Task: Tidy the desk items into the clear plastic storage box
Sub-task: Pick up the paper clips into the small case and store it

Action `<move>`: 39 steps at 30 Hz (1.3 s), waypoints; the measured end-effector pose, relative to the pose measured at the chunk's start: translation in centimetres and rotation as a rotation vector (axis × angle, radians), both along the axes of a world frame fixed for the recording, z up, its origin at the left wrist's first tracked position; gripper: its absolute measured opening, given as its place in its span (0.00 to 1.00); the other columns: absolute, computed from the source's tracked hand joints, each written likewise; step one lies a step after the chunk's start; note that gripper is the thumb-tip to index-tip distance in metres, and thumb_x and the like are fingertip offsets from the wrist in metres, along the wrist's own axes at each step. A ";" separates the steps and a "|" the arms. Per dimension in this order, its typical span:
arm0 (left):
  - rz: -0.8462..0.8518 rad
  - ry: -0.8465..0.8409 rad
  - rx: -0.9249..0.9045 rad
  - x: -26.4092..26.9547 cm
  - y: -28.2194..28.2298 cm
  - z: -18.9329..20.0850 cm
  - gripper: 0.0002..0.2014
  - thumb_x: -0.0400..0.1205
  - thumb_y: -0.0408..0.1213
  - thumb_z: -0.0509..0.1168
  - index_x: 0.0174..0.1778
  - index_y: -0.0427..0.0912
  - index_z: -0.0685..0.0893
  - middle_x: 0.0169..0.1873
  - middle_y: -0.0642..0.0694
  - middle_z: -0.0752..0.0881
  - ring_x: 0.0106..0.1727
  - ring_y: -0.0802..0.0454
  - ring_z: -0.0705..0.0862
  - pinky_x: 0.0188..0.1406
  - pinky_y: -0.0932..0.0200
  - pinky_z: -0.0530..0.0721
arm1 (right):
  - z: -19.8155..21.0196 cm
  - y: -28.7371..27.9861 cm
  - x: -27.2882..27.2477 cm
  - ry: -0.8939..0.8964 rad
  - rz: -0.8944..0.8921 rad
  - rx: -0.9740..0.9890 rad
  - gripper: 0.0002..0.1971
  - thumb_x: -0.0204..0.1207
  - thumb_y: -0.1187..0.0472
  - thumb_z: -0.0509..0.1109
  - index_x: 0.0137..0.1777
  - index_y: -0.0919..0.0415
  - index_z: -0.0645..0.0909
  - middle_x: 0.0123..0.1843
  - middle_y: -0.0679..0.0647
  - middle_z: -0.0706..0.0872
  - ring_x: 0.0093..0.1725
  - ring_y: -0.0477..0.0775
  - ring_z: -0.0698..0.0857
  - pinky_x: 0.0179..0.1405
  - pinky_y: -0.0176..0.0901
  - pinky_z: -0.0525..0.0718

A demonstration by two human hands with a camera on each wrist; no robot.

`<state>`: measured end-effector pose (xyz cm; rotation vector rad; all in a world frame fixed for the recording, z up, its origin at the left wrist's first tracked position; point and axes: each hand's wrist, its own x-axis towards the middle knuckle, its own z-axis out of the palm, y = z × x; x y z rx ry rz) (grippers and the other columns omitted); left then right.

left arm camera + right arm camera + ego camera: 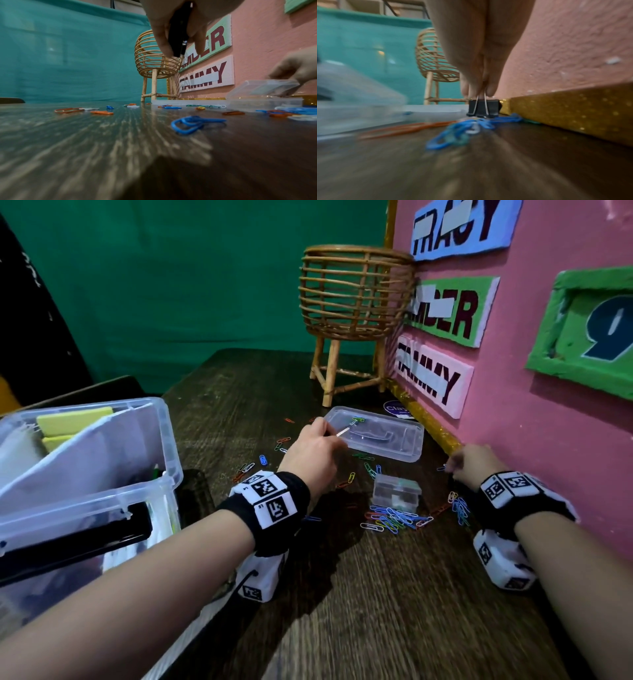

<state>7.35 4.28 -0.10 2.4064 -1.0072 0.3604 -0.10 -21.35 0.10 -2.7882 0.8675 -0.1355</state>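
Note:
My left hand (329, 433) grips a thin black stick (178, 33) with a silver tip. A green paper clip (358, 419) hangs at that tip, over a shallow clear lid (412, 448) on the desk. My right hand (452, 465) is down by the gold edge of the pink board and pinches the wire handles of a black binder clip (482, 108) that stands on the desk. Coloured paper clips (394, 517) lie scattered and piled around a small clear case (397, 491). The big clear storage box (102, 474) stands at the left with papers and yellow pads inside.
A rattan basket on legs (352, 299) stands at the back of the wooden desk (376, 611). The pink board (531, 405) with name signs walls off the right side, and its gold strip (565, 108) runs along the desk. A green cloth hangs behind.

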 end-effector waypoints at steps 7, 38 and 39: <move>-0.157 -0.121 -0.066 -0.5 0.1 -0.4 0.19 0.75 0.36 0.70 0.61 0.34 0.84 0.55 0.33 0.78 0.58 0.35 0.78 0.55 0.39 0.81 | -0.4 5.4 -2.4 -0.676 0.260 -0.026 0.15 0.69 0.82 0.63 0.45 0.68 0.87 0.47 0.64 0.85 0.47 0.60 0.83 0.53 0.40 0.80; -0.336 0.049 0.052 -2.7 0.8 -0.7 0.21 0.77 0.52 0.67 0.55 0.37 0.87 0.49 0.38 0.80 0.51 0.42 0.81 0.54 0.47 0.80 | -0.9 11.9 -4.3 -0.570 0.437 0.422 0.16 0.73 0.61 0.73 0.60 0.54 0.82 0.56 0.53 0.82 0.54 0.51 0.84 0.61 0.46 0.83; -0.317 0.017 0.055 -2.6 0.7 -0.8 0.22 0.77 0.53 0.67 0.58 0.39 0.86 0.51 0.39 0.79 0.53 0.42 0.80 0.55 0.48 0.79 | -0.9 11.8 -4.3 -0.579 0.429 0.435 0.15 0.72 0.63 0.73 0.59 0.54 0.83 0.54 0.53 0.83 0.53 0.53 0.84 0.62 0.47 0.83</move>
